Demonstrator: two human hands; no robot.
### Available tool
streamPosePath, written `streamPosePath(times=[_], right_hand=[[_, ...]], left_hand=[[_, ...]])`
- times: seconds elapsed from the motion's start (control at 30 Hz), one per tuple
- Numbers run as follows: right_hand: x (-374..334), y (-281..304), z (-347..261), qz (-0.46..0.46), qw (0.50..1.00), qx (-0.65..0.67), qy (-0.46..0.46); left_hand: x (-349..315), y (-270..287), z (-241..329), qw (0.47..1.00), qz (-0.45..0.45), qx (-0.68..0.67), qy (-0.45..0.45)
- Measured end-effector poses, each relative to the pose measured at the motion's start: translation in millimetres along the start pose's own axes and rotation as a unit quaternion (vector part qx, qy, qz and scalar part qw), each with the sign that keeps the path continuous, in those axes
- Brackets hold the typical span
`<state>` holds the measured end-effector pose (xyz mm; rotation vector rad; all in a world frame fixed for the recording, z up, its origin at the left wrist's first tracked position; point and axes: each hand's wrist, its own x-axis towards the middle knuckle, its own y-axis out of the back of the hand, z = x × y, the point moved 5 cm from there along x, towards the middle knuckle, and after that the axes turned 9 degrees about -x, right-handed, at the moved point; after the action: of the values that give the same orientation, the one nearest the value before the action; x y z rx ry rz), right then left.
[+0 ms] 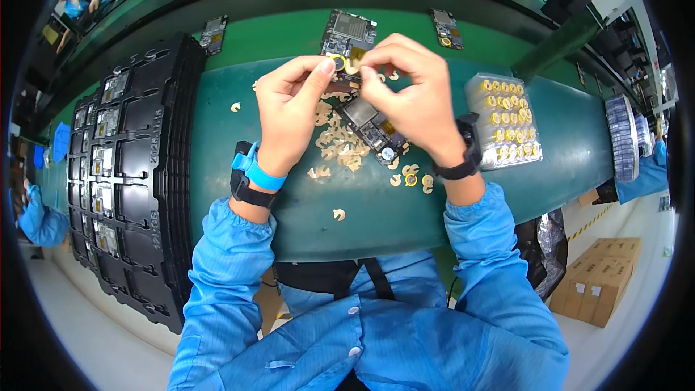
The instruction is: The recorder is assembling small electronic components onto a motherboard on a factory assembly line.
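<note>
My left hand (289, 101) is closed, with thumb and forefinger pinching a small round part with a yellow rim and dark centre (338, 64). Close beside it, my right hand (416, 83) pinches a cream-coloured C-shaped piece (352, 66). Behind my fingers lies a circuit board (349, 27), partly hidden by them. A second circuit board (371, 124) rests at a slant below my hands, a round silver part at its near end. Many loose cream C-shaped pieces (340, 146) are scattered around it. Another yellow-rimmed round part (411, 179) lies near my right wrist.
Stacked black trays (137, 166) holding circuit boards stand at the left. A clear tray (507, 123) of yellow-ringed round parts sits on the right of the green table (232, 195). More boards lie on the far green strip (282, 32). Cardboard boxes (597, 279) are on the floor.
</note>
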<state>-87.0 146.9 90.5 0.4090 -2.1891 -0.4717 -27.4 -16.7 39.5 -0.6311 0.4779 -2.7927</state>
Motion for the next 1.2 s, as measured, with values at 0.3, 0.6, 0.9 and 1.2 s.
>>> streamPosePath(times=[0.3,0.6,0.9,1.2], right_hand=[[-9.2,40.3,36.7,-0.116,0.972,-0.096,-0.182],[-12.7,8.7,3.0,-0.004,0.997,-0.062,0.038],[-14.8,-0.1,1.3,0.049,0.979,-0.1,0.172],[-16.0,-3.1,17.9,-0.042,0.997,0.018,-0.063]], left_hand=[[2.6,-2.9,-3.6,1.0,-0.02,-0.001,0.005],[3.4,-11.6,-9.8,0.996,-0.066,0.003,0.061],[1.3,-7.4,-12.0,0.994,-0.061,-0.047,0.081],[-0.3,-10.3,-6.6,0.995,-0.088,0.015,0.035]])
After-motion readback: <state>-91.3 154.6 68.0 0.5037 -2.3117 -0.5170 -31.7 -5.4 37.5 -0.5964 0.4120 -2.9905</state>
